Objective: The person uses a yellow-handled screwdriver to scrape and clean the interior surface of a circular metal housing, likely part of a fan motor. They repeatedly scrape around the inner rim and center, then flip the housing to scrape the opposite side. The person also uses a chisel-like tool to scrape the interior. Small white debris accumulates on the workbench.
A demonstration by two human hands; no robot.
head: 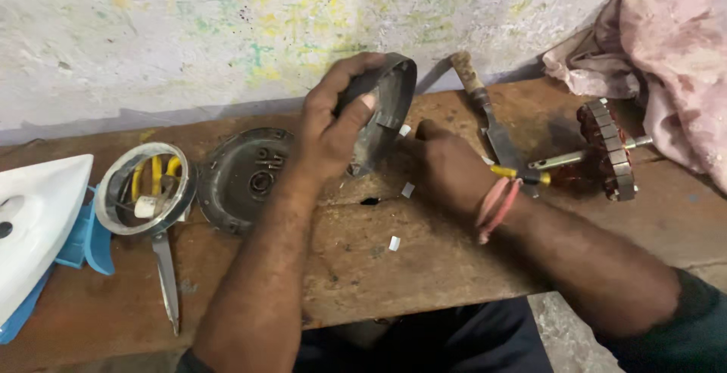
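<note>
step: checking a part, looks like | left hand (329, 127) grips dark metal housing (382, 115), tilted up near table (394, 267) back edge | right hand (447, 168) behind it, grip hidden, can't tell | next: firm hold while turning it

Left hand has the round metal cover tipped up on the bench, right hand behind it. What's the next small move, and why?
Probably tilt the metal cover a little further toward the camera. The left hand grips its rim and holds it on edge, so its inside faces away, and the right hand works half hidden behind it. I cannot tell what the right fingers touch there.
</note>
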